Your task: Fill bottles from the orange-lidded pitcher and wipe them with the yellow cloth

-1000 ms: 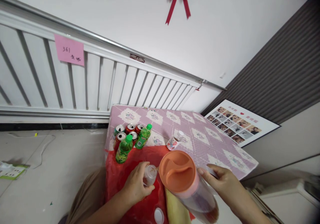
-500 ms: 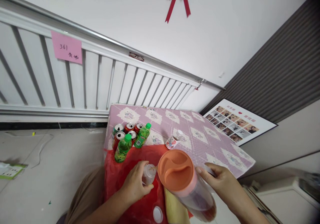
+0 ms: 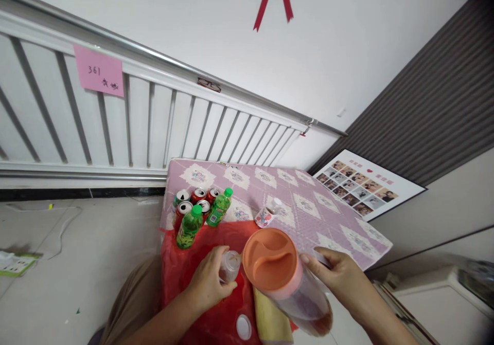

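My left hand is wrapped round a small clear plastic bottle, held over the red sheet with its mouth up and uncapped. In my right hand is the handle of a pitcher with an orange lid. The pitcher is tilted, its spout right beside the bottle's mouth, and brownish liquid lies low in its clear body. Whether liquid is flowing I cannot tell. A white round cap lies on the red sheet below my left hand, beside a folded yellow cloth.
Two green bottles stand with several opened drink cans at the table's left. Further right is a small clear bottle with a patterned label. A purple quilted cloth covers the table, and a white radiator stands behind it.
Both hands keep nearly the same pose, with the pitcher still tilted at the bottle. The view has shifted slightly.
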Motion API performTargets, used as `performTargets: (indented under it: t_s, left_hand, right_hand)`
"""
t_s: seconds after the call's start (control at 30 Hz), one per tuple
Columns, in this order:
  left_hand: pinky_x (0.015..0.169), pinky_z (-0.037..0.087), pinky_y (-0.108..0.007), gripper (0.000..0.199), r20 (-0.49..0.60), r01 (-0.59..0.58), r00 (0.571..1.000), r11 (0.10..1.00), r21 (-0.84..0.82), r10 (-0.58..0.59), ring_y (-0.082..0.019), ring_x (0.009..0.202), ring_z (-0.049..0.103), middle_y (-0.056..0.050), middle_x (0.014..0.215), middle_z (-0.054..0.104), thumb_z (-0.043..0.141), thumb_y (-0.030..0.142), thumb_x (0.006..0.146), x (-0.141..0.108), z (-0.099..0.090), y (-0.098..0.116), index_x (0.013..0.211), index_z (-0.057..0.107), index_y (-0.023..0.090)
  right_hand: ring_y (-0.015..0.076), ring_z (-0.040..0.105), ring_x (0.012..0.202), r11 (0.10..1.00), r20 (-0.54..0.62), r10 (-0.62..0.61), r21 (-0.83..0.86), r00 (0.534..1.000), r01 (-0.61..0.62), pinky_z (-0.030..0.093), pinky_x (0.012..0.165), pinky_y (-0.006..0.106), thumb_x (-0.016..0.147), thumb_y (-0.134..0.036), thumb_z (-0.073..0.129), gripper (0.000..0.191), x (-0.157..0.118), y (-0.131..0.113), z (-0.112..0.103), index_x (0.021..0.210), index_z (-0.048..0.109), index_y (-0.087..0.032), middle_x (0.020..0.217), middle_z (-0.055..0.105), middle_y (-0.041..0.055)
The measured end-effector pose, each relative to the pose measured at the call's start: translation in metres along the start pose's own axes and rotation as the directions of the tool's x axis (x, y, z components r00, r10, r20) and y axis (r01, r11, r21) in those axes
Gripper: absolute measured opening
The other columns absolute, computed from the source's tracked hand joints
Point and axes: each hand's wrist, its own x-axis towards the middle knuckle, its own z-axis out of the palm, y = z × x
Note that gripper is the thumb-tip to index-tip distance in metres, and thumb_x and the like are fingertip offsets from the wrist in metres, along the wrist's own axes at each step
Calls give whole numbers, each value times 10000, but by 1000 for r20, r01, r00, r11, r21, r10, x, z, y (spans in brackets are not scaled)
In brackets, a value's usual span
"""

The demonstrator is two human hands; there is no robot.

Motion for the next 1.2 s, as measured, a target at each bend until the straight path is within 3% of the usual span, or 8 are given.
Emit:
performTargets:
  t_s: [0.87, 1.2]
  left_hand:
    - [1032, 439, -474, 758, 10, 2, 1000, 1000, -15, -2, -297, 1184, 557, -113, 1285, 574, 722, 109, 597, 0, -2, 1, 1286, 428, 220]
    - [1046, 425, -464, 738, 25, 5, 1000, 1000, -10, -5, -288, 1199, 545, -125, 1289, 568, 704, 111, 607, 1, -3, 5, 1284, 421, 190]
  right_hand:
    - [111, 282, 499, 1000, -29, 0, -3, 1000, 0, 253, 440, 238, 712, -597, 521, 455, -4, -9, -3, 507, 343, -232, 526, 256, -55]
    - [101, 240, 510, 999, -39, -45, -29, 998, 44, 213, 439, 221, 749, -605, 483, 477, -1, 4, 2, 521, 290, -234, 542, 209, -67]
